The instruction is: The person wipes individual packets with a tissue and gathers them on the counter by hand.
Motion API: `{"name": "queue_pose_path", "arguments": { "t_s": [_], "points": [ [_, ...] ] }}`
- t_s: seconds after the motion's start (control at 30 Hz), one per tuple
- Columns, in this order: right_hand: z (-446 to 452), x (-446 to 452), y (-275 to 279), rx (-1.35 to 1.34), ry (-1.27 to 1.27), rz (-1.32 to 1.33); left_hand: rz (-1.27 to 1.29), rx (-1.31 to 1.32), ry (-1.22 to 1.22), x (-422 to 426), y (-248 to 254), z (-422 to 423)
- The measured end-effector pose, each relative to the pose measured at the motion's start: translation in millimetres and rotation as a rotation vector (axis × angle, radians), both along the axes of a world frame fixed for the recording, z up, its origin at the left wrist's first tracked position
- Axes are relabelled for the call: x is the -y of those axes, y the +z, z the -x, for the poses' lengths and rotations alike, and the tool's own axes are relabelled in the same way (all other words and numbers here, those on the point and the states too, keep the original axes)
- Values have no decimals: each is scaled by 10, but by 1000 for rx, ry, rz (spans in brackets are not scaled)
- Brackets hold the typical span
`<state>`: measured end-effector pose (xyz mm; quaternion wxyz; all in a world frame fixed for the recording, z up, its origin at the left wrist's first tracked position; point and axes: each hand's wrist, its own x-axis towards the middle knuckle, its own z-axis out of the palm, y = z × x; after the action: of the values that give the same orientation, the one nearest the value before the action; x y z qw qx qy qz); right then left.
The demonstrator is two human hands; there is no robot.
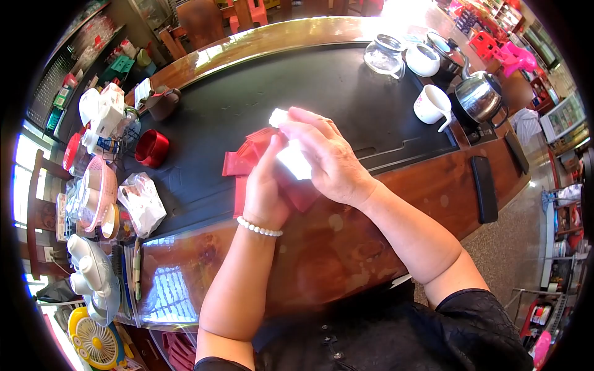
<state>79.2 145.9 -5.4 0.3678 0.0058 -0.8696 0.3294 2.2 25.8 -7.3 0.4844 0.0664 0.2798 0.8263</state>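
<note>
Over the table's near part, my right hand (337,164) is curled around a bright white folded piece (294,161), perhaps tissue or paper. A white end (279,117) also sticks out past its fingertips. Glare washes out the detail. My left hand (266,191), with a white bead bracelet at the wrist, is closed against the left side of the white piece; its fingers are partly hidden. Beneath and behind both hands lie flat red strips (238,164), like folded paper or packets, partly covered by the hands.
A black tray (309,74) is set in the wooden table (346,241). To the left are a red cup (151,148), a brown teapot (163,104) and a plastic bag (142,204). To the right stand a white mug (432,105), a steel kettle (478,97) and a glass pot (383,57). A phone (484,189) lies near the right edge.
</note>
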Motion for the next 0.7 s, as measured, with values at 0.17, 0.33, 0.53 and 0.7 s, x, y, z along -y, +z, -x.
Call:
{"name": "queue_pose_path", "arguments": {
  "t_s": [0.17,0.33,0.53,0.7],
  "points": [
    [31,-17,-88,-14,79,242,35,-6,14,0,112,-66],
    [57,-69,-104,8,117,501,89,-102,6,-2,-59,-4],
    [83,-117,-127,6,132,724,122,-68,17,-1,59,-66],
    [113,-235,-193,-46,142,887,139,-85,-5,8,111,-112]
  ]
}}
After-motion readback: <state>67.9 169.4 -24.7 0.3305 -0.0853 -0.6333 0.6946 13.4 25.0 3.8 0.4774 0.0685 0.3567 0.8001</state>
